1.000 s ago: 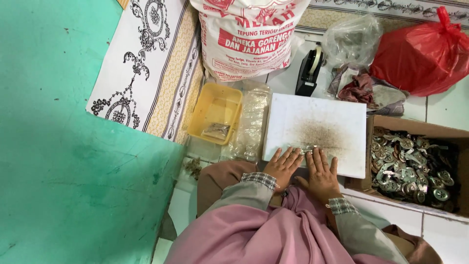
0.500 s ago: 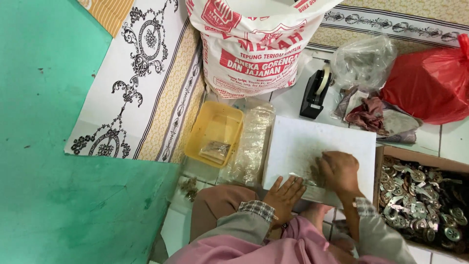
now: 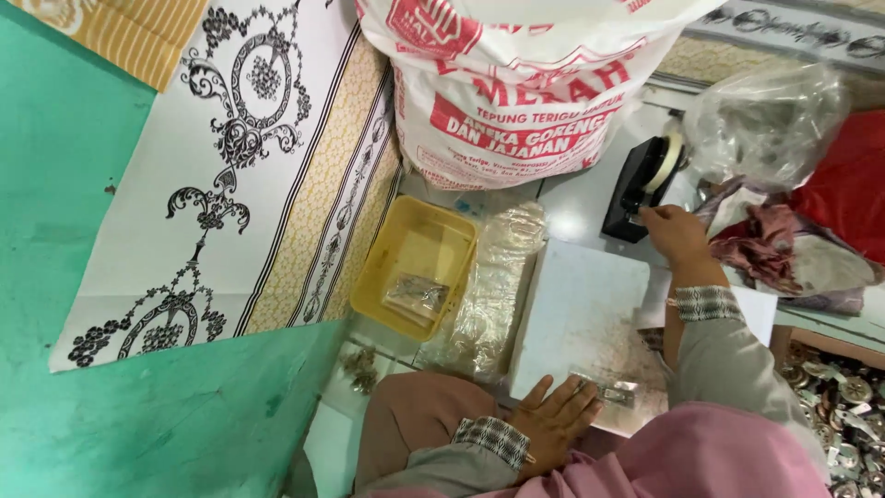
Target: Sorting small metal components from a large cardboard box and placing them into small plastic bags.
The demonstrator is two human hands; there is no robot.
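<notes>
my right hand (image 3: 676, 235) is stretched out to the black tape dispenser (image 3: 636, 189), fingertips at its front edge where the tape end sits. i cannot tell whether the fingers have pinched the tape or are only touching; from above they look curled close together. the tape roll (image 3: 666, 160) stands on top of the dispenser, just beyond my fingers.

my left hand (image 3: 553, 426) lies flat, fingers spread, on the near edge of the white board (image 3: 576, 318), pressing on the end of a small clear packet (image 3: 610, 391) with something shiny inside. it closes on nothing, it only pins.

beside the board on the left: a stack of clear plastic bags (image 3: 493, 290), then a yellow tray (image 3: 415, 267) with one small packet in it. a big printed sack (image 3: 521, 78) stands behind. a box of small metal pieces (image 3: 843, 397) is at my right, partly hidden by my sleeve.

to do this well, i judge: keep the left palm steady so the packet stays folded and put, pull tape with thumb and forefinger only, and tear against the cutter with a short downward twist so the dispenser does not slide.
</notes>
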